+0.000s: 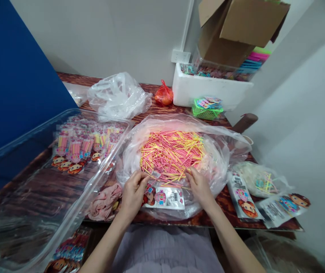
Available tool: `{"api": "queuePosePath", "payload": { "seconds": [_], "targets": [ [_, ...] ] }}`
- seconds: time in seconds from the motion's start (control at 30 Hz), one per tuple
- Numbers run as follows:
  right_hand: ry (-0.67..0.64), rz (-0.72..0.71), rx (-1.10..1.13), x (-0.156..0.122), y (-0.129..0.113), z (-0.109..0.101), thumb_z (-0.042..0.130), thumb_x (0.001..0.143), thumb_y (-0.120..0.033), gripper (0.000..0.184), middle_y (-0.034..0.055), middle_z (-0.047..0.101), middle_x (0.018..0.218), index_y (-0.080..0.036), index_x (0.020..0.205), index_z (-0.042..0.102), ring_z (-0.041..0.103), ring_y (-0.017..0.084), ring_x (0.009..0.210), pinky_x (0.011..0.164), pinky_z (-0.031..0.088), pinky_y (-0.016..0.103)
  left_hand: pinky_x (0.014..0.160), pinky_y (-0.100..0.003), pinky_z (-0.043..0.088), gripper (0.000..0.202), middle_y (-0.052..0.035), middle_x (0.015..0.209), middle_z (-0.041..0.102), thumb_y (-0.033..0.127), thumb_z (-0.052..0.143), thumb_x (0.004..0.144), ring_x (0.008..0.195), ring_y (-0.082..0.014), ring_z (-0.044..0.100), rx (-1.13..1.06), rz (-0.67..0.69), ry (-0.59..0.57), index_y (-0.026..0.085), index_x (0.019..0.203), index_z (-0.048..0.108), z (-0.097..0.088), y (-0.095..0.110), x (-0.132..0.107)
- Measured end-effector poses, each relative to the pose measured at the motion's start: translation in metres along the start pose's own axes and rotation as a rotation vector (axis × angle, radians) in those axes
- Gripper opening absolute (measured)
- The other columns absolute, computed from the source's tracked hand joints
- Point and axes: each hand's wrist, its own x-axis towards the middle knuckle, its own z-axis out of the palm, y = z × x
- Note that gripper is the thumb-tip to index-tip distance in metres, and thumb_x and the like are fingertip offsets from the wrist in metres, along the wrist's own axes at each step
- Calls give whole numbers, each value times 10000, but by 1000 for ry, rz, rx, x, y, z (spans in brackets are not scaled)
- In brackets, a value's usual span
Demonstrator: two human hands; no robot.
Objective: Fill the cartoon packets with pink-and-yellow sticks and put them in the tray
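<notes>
The left hand (134, 191) is at the near edge of the pile of pink and yellow sticks (171, 151), its fingers pinched together on a few of them. The right hand (198, 184) rests on the same edge with its fingers curled into the sticks; I cannot tell if it grips any. The sticks lie in an open plastic bag (219, 167) on the table. A printed packet (166, 197) lies flat between the hands. To the left, a clear tub (74, 212) contains filled packets (77, 149).

Thin pink and yellow sticks (171, 151), heaped loose in a clear bag (222, 159) mid-tabletop (162, 110). Flat by the front edge, a printed packet (166, 198), barcode side up.
</notes>
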Motion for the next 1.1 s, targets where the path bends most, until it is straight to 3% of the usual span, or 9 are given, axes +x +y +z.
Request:
{"api": "queuePosePath", "payload": {
  "seconds": [0.1, 0.2, 0.4, 0.57, 0.73, 0.9, 1.1],
  "targets": [
    [-142, -159, -358, 11, -4, -5, 388, 899, -143, 161, 47, 615, 830, -208, 853, 528, 582, 205, 795, 696, 375, 284, 675, -248, 379, 208, 13, 757, 552, 352, 518, 914, 734, -153, 518, -128, -104, -4, 189, 825, 610, -5, -4, -2],
    [-280, -228, -636, 19, -9, -10, 413, 861, -77, 201, 83, 637, 901, -186, 940, 562, 584, 215, 850, 726, 363, 288, 616, -232, 360, 234, 27, 704, 515, 392, 552, 879, 672, -136, 471, -276, -218, -23, 181, 787, 594, -9, -8, -3],
    [-438, -281, -784, 28, -13, -15, 469, 850, -92, 212, 125, 659, 969, -148, 1035, 557, 601, 235, 918, 757, 371, 296, 594, -208, 365, 270, 37, 672, 510, 409, 698, 759, 633, -111, 449, -510, -353, -10, 164, 717, 591, -14, -13, -3],
    [-285, -249, -720, 29, -3, -14, 440, 853, -87, 163, 92, 635, 927, -179, 948, 535, 575, 216, 857, 728, 361, 292, 627, -201, 416, 315, 17, 744, 603, 408, 781, 675, 669, -111, 521, -724, -491, 89, 155, 802, 645, -20, -13, -3],
    [-194, -80, -463, 39, -5, 5, 418, 901, -164, 131, 27, 594, 818, -215, 804, 491, 556, 175, 751, 672, 374, 260, 598, -195, 422, 324, 35, 680, 600, 379, 828, 624, 599, -93, 520, -844, -535, 163, 156, 748, 629, -20, -16, -2],
    [-134, 88, -486, 58, -7, 33, 392, 920, -176, 145, 23, 610, 767, -190, 845, 516, 572, 165, 698, 610, 360, 246, 530, -175, 344, 332, 60, 600, 512, 445, 761, 707, 546, -77, 428, -701, -418, 204, 161, 676, 593, -19, -20, -5],
    [-89, 176, -535, 63, -22, 57, 428, 946, -206, 167, 131, 688, 870, -144, 967, 581, 646, 236, 822, 643, 355, 290, 550, -209, 341, 370, 47, 610, 456, 513, 638, 788, 582, -118, 407, -481, -370, 65, 185, 662, 525, -21, -14, -10]
  ]
}}
